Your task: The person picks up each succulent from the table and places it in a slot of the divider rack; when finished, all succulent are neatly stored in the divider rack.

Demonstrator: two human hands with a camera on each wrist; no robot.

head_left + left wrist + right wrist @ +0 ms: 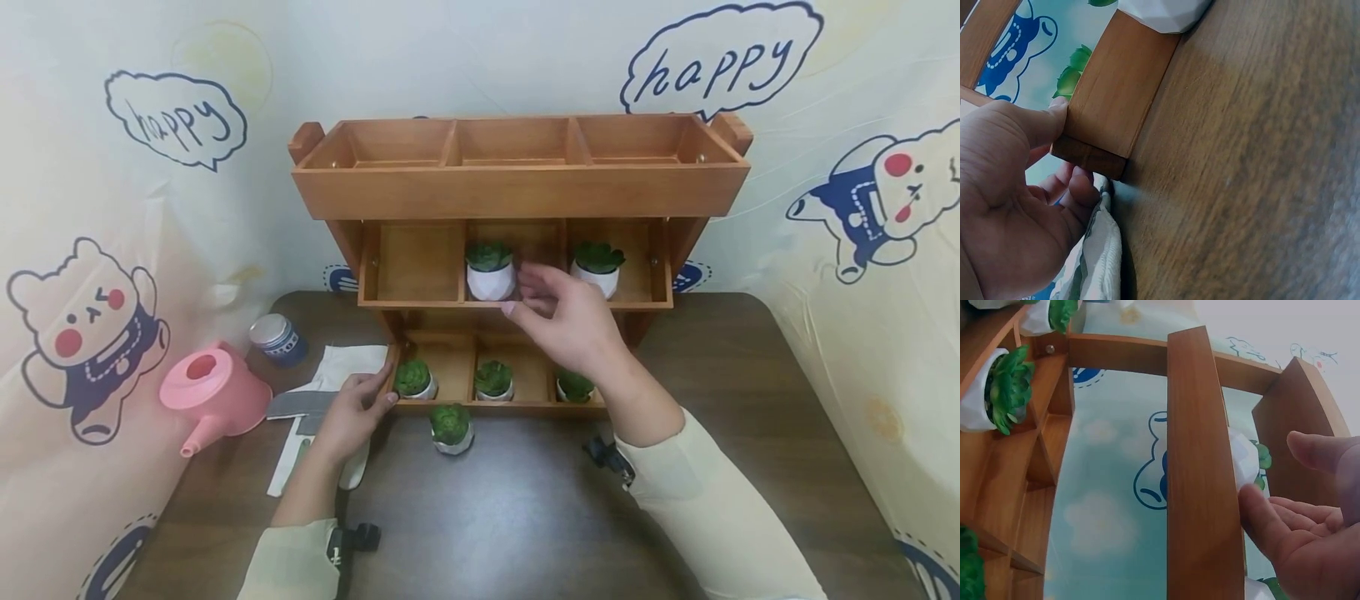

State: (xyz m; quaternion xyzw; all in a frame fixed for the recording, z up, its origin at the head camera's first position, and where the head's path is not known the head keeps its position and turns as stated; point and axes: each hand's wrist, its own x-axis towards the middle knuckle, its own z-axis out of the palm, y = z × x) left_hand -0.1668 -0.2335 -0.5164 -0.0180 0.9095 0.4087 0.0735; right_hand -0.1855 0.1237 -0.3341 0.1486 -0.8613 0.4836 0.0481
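Note:
A three-tier wooden planter shelf (517,193) stands on the table. My left hand (352,417) holds the left end of its bottom tier, thumb on the front board (1119,94) and fingers curled at the end. At the middle tier, my right hand (570,321) has its fingers loosely extended and apart from the thumb. It is between a white-potted succulent (491,282) in the middle compartment and another succulent (597,271) in the right one. In the right wrist view a fingertip is right at the board's rim, close to a white pot (1244,456).
Succulents (413,380) stand in the bottom tier's three compartments. One more potted succulent (452,429) is on the table in front. To the left are a pink watering can (217,392), a blue jar (279,340) and white-grey gloves (352,362).

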